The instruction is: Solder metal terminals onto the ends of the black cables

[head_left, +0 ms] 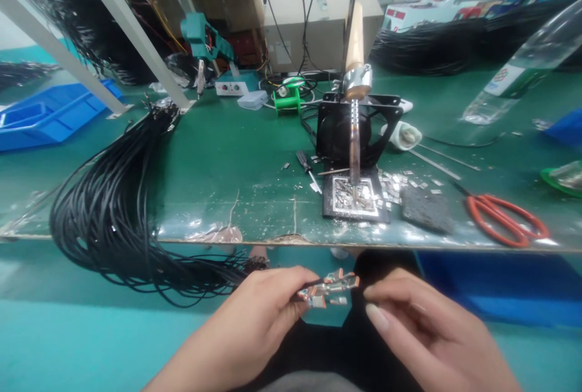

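On the table, black cables droop past its near edge. Before it, the right hand, wrist out of view, has thumb and fingertip narrowly apart, contents indiscernible; the left hand clasps small plugs, rear ends hidden.

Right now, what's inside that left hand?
Metal connectors with orange edges jut from the left hand, past its thumb. Whatever lies within its closed grip is covered, so their full number can't be told.

The left grip holds connector-tipped cables, the right grip near their ends.
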{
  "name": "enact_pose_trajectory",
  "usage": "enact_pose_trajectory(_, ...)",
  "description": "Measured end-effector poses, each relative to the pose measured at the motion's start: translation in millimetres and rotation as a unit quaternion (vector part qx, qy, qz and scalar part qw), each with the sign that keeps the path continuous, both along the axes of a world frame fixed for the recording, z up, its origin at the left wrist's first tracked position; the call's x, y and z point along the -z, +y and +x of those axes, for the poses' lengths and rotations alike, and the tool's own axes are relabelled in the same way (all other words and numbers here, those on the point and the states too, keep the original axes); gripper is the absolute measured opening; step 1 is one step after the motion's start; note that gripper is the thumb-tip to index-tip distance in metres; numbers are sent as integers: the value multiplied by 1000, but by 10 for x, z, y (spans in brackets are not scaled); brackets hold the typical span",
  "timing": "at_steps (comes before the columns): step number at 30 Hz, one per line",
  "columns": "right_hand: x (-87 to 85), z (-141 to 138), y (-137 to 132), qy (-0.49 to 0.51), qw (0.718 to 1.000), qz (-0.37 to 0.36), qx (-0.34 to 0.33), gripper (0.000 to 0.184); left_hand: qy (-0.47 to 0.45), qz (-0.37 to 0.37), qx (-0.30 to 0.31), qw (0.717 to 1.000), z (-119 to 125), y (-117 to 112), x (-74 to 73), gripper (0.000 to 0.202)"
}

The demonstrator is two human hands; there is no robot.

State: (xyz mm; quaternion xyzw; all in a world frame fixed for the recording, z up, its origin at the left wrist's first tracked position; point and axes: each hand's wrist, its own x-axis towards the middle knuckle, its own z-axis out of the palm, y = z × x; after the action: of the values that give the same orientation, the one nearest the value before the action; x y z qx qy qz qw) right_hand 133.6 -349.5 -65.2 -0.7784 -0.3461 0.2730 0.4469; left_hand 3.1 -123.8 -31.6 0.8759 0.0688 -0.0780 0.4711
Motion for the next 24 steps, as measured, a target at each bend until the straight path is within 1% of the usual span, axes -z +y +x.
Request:
enact_pose_trajectory(2, -43, 1, 14, -55, 997, 32, 47, 48, 12, 21, 10, 1000, -6, -2, 17, 20)
enact_pose_trajectory(5, -74, -23, 90, -104, 984, 65, 133, 59, 25, 43, 32, 998, -12, -5, 45, 22)
enact_pose_trajectory(6, -78, -31, 125, -111, 979, 69, 154, 62, 26, 43, 38, 998, -11, -6, 49, 21)
enact_pose_trajectory(8, -79, -45, 193, -110, 977, 73, 170, 66, 27, 37, 43, 998, -10, -8, 43, 19)
enact_pose_trajectory(11, -66, -65, 254, -89, 978, 76, 170, 69, 24, 15, 40, 999, -9, -7, 8, 18)
enact_pose_trajectory(14, -42, -84, 236, -50, 983, 65, 167, 68, 3, -9, 30, 999, -12, -3, -21, 19)
enact_pose_trajectory(15, -33, -87, 215, -27, 986, 53, 153, 67, -9, -16, 25, 1000, -13, -1, -23, 18)
enact_pose_trajectory(17, -16, -88, 164, 28, 994, 22, 103, 64, -31, -26, 17, 999, -14, -1, -14, 17)
enact_pose_trajectory(19, 4, -87, 120, 76, 995, -2, 62, 62, -45, -34, 13, 998, -16, -5, 5, 18)
enact_pose_trajectory(20, 15, -88, 104, 92, 994, -6, 53, 62, -48, -37, 11, 998, -16, -10, 16, 18)
enact_pose_trajectory(24, 73, -109, 83, 127, 989, 12, 72, 57, -52, -50, 2, 997, -23, -37, 48, 20)
